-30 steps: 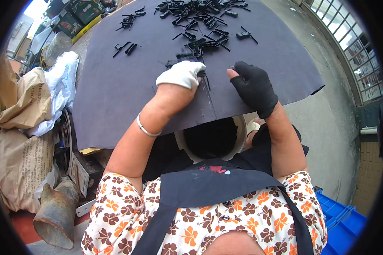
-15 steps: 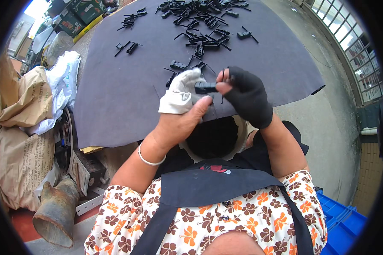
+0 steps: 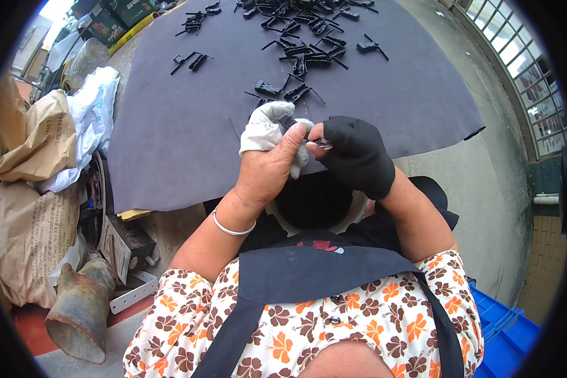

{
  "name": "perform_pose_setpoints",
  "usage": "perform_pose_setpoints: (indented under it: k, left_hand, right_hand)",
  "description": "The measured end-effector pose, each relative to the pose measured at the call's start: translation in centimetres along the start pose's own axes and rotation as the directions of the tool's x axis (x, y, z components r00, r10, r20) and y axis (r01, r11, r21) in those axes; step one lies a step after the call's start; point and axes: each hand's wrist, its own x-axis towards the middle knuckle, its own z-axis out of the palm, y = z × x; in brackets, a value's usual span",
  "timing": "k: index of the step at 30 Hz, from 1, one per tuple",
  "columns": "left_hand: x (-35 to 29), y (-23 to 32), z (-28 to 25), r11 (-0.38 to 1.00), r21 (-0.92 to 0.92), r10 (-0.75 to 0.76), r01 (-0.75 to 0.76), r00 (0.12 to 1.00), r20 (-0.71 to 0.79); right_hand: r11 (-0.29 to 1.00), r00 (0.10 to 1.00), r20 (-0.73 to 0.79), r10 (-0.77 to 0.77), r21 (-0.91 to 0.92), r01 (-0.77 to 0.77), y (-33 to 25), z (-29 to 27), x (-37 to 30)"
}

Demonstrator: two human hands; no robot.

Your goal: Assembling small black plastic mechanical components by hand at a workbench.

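Head view: a small black part [image 3: 288, 121] is held between the bare thumb and white-gloved fingers [image 3: 274, 112] of the left hand [image 3: 268, 151]. The fingers of the right hand [image 3: 359, 154], bare-tipped in a black glove, are drawn close together at the part's right end; whether it is also pinched there cannot be told. The left thumb is pointed up and rightward, and the right knuckles are turned upward. Both elbows are bent, the left wrist ringed by a bangle [image 3: 233, 232]. Both hands are held over the near edge of the grey worktop [image 3: 170, 138], where similar black parts [image 3: 299, 66] are strewn farther out.
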Motion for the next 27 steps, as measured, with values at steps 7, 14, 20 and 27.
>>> perform_pose_setpoints:
  k: [7, 14, 20, 27]
  left_hand:
    - [-0.1, 1.6, -0.3, 0.941, 0.335, -0.142, 0.044, 0.951, 0.274]
    - [-0.3, 0.2, -0.3, 0.628, 0.545, 0.233, -0.556, 0.802, 0.550]
    - [-0.4, 0.3, -0.6, 0.806, 0.447, 0.208, -0.387, 0.893, 0.399]
    - [-0.7, 0.8, 0.8, 0.467, 0.685, 0.374, -0.560, 0.827, 0.421]
  right_hand:
    - [0.993, 0.992, 0.114, -0.054, -0.096, 0.065, -0.5, -0.6, -0.6]
    - [0.915, 0.920, 0.034, 0.391, 0.092, -0.392, -1.2, -0.7, -0.4]
    - [0.904, 0.891, 0.241, 0.384, 0.096, -0.416, -1.7, -2.0, -0.2]
    - [0.930, 0.916, 0.176, 0.361, 0.006, -0.368, -1.3, -0.8, -0.9]
